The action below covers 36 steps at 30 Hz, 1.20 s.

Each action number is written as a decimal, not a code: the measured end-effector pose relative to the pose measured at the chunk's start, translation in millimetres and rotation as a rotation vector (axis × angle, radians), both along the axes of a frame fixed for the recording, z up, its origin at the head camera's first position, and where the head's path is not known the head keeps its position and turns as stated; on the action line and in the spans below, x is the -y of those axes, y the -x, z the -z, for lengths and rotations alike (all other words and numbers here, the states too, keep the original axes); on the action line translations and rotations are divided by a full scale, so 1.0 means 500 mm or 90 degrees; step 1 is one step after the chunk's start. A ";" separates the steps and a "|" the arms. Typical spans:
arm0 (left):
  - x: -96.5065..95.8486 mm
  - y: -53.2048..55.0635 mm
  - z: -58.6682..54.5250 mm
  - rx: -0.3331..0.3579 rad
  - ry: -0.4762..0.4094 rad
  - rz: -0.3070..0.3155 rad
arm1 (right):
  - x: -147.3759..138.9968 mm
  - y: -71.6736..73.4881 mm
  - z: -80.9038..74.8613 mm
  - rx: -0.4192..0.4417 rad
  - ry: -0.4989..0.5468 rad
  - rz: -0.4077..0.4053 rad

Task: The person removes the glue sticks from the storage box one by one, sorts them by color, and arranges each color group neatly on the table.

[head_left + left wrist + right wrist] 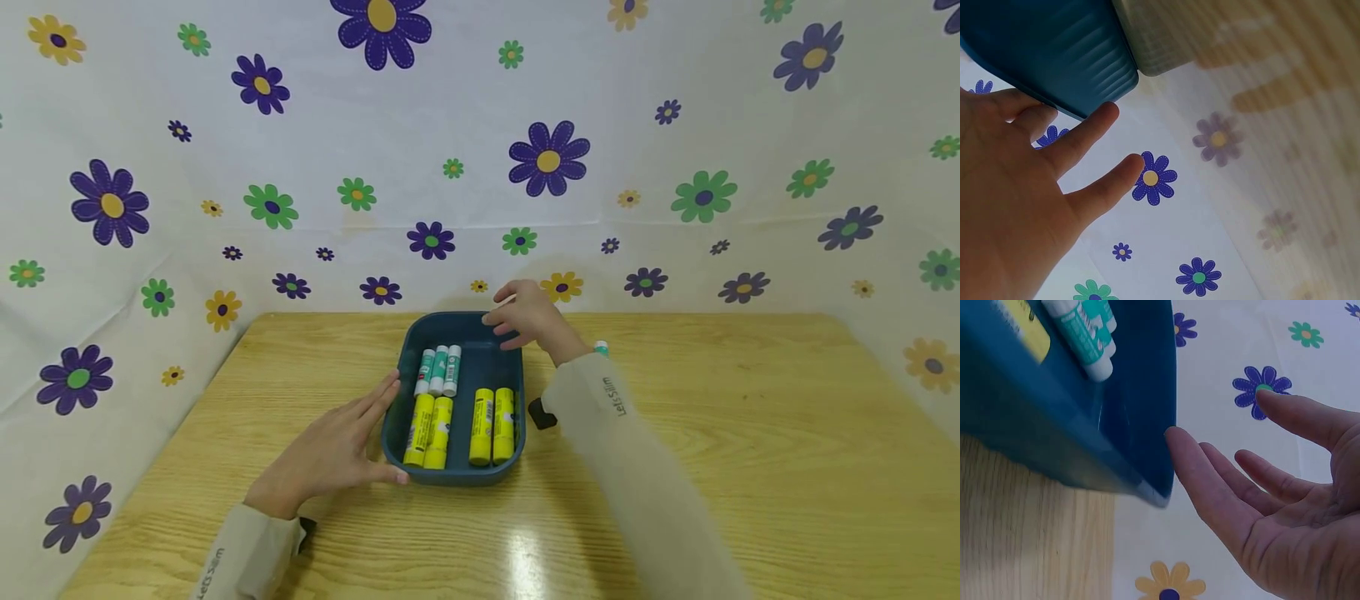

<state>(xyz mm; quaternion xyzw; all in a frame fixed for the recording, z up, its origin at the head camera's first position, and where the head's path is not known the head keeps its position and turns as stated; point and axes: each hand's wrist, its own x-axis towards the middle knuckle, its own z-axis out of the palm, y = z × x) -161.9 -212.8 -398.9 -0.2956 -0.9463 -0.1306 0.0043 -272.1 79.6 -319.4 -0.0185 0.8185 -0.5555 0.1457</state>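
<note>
Blue rectangular plastic tray (453,479) on wooden table (750,467) holds yellow cylindrical tubes (482,427) and white-and-teal tubes (439,371). Left hand (333,446), fingers extended, touches its left side; right hand (532,317), loosely spread, hovers far right. Neither grips anything.

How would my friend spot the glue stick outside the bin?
On the wooden table is a dark blue bin. To its right, a teal glue stick peeks from behind the right sleeve. It's the only one seen outside the bin.

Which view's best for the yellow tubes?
Head view: all four yellow tubes show there, in two pairs inside the blue tray. The right wrist view catches only part of one; the left wrist view shows none.
</note>
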 end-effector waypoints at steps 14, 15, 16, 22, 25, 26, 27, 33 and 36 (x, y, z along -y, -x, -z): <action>0.006 0.002 0.003 -0.008 0.003 0.013 | 0.066 -0.004 0.022 0.051 0.045 -0.016; 0.006 0.002 0.003 -0.007 0.003 0.014 | 0.069 -0.004 0.024 0.051 0.046 -0.018; 0.006 0.002 0.003 -0.007 0.002 0.015 | 0.072 -0.004 0.026 0.051 0.047 -0.019; 0.004 0.003 0.001 -0.007 -0.005 0.021 | 0.087 -0.005 0.034 0.062 0.055 -0.013; 0.004 0.004 0.001 -0.008 -0.006 0.023 | 0.091 -0.001 0.044 0.074 0.057 -0.003; 0.003 0.004 0.001 -0.009 -0.006 0.024 | 0.092 0.001 0.048 0.077 0.056 0.000; 0.003 0.004 0.001 -0.010 -0.006 0.024 | 0.092 0.001 0.050 0.081 0.054 0.004; 0.004 0.004 0.001 -0.007 -0.005 0.020 | 0.095 0.004 0.068 0.095 0.048 0.016; 0.004 0.003 0.001 -0.004 -0.003 0.018 | 0.097 0.004 0.075 0.111 0.046 0.019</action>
